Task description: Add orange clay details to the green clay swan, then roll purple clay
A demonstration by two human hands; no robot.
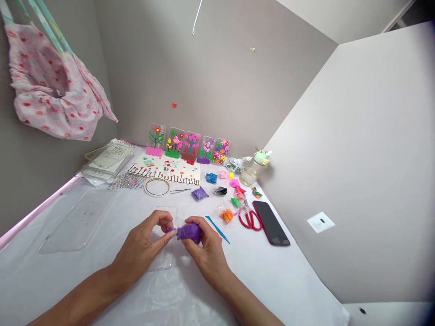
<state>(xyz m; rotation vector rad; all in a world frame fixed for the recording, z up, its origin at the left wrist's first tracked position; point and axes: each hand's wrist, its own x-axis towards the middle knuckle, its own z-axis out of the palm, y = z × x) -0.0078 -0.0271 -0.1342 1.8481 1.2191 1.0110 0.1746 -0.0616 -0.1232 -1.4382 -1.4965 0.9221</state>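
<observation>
My right hand point(207, 246) is closed around a small plastic-wrapped lump of purple modelling clay point(191, 232). At the packet's left end, my left hand point(144, 240) pinches with thumb and fingertips; a bit of purple shows there, and whether it is loose clay or still joined to the lump I cannot tell. Beneath both hands lies a clear phone case point(165, 262), partly covered by them. Just right of my right hand rests a blue plastic modelling tool point(217, 229). Another purple clay packet point(200, 194) lies beyond the hands.
Red-handled scissors point(250, 219) and a phone point(271, 223) lie at the right, near orange clay point(227, 215) and several other coloured packets. Tweezers point(181, 191) lie beside a ring-shaped roll point(157, 187). Decorated clear cases point(192, 145) lean against the wall; a jar point(253, 170) stands right.
</observation>
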